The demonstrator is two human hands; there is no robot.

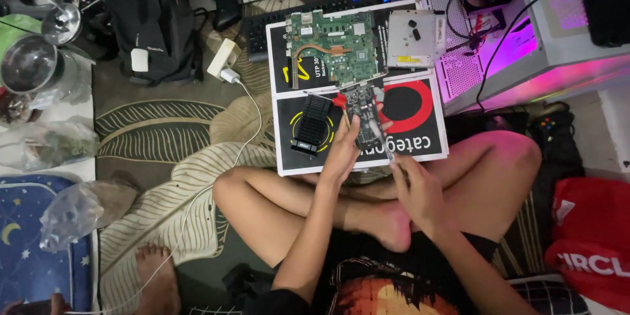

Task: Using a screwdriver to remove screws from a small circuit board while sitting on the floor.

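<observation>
I sit cross-legged on the floor. My left hand holds a small dark circuit card by its near end, fingers along its left edge. My right hand grips a thin metal tool, its tip resting on the card. A black finned heatsink lies left of the card on a flat black-and-white box. A larger green motherboard with a copper heat pipe lies beyond, touching the card's far end. A red-tipped piece lies by the card's corner.
A silver drive sits right of the motherboard. A lit computer case glows pink at right, with a game controller below it. A keyboard, white charger and cable, black backpack, red bag. Another person's foot at lower left.
</observation>
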